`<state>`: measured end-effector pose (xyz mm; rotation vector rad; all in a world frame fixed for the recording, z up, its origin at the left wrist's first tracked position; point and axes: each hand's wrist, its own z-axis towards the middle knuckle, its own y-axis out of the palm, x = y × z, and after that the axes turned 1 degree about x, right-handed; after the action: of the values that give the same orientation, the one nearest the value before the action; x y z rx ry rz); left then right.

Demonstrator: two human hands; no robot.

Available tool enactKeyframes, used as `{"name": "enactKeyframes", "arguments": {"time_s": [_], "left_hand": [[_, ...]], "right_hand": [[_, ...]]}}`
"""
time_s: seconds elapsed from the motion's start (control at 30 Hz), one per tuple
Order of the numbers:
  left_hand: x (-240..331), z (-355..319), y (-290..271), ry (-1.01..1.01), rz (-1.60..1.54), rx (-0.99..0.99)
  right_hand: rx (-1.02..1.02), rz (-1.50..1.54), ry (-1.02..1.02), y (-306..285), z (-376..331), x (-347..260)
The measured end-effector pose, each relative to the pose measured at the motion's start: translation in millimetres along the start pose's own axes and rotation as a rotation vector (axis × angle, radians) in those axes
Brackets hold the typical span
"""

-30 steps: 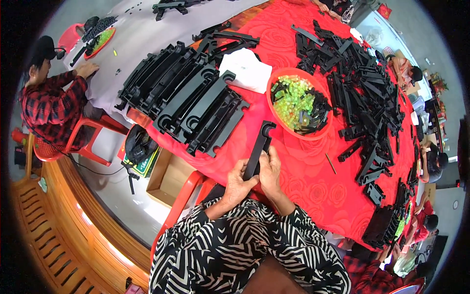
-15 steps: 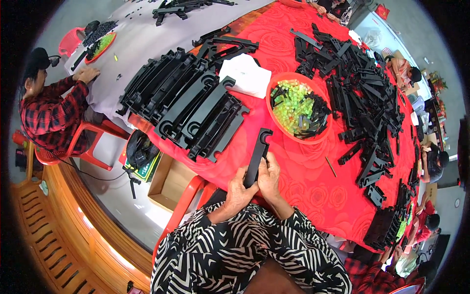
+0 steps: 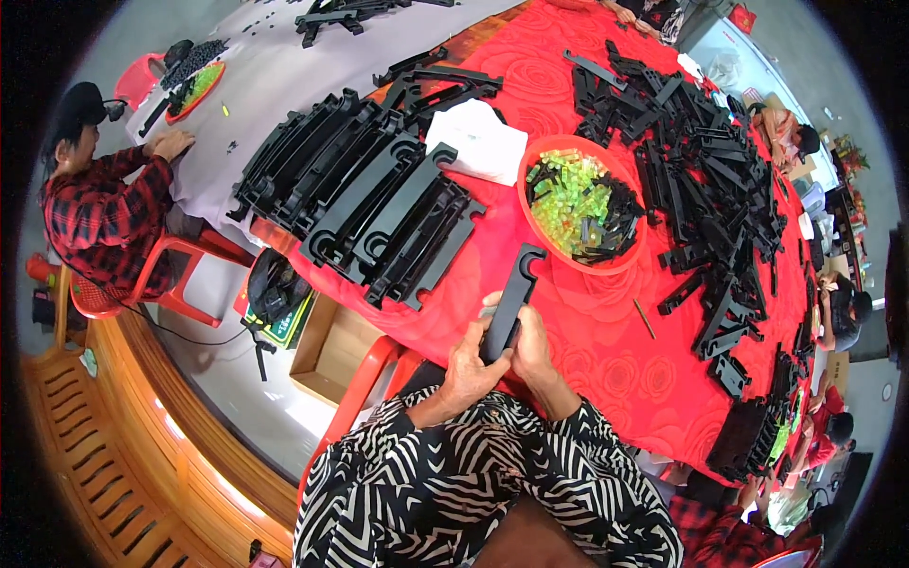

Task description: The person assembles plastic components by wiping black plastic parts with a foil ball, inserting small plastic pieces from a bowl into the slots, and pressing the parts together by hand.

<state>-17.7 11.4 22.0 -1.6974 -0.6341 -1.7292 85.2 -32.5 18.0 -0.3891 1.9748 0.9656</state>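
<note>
Shifted slightly right since earlier: one black bar (image 3: 511, 305), near side, short of the red basin (image 3: 602, 270). Left hand (image 3: 465, 367): fingers grasping its near end. Right hand (image 3: 534, 348): fingers grasping its right side. Advisable: steady pressure, hooked far end (image 3: 531, 252) kept clear.

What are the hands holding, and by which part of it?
A long black part: the left hand and right hand grip its nearer half, leaving the hooked far end free.
</note>
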Motion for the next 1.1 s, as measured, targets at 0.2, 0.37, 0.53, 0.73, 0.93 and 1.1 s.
{"name": "enactKeyframes", "arguments": {"time_s": [0.2, 0.37, 0.53, 0.73, 0.93, 1.1], "left_hand": [[-2, -2, 1, 0.050, -0.122, -0.027], [-8, 0, 0, 0.056, -0.144, -0.017], [-14, 0, 4, -0.112, -0.264, -0.049], [-21, 0, 9, -0.129, -0.277, -0.060], [-11, -1, 4, -0.097, -0.098, -0.059], [-17, -3, 2, -0.090, -0.093, -0.061]], "right_hand": [[-0.084, 0.100, -0.024, 7, -3, -7], [-0.147, 0.131, -0.085, 4, -2, -1], [0.105, -0.107, -0.242, 4, -3, 12], [0.174, -0.255, -0.206, -6, -5, 15], [0.089, -0.158, -0.228, -4, -7, 12], [0.050, -0.043, -0.152, 1, -15, 8]]}}
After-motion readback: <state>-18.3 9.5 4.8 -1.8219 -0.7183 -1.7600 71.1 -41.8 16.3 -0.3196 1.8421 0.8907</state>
